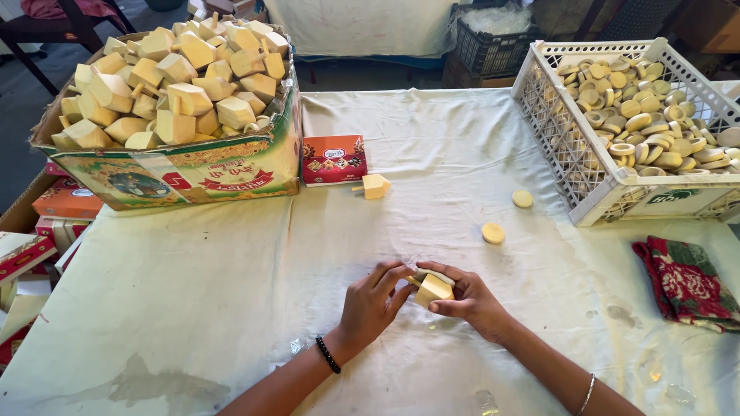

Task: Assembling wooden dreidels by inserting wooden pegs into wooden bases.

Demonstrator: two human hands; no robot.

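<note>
Both hands are on one wooden spinning top [433, 290], low centre of the cloth-covered bench [231, 293]. Right hand [472, 299] has its grip closed round the top, left hand [372, 302] pinches its near edge. Cardboard box [185, 173] heaped with tops sits far left, white crate [586, 177] of wooden discs far right, two loose discs [493, 233] between.

A small red rectangular box [334, 159] lies on the table beside a large printed cardboard carton [185, 173], green, red and yellow. Orange and red boxes [65, 204] are stacked at the left edge.
</note>
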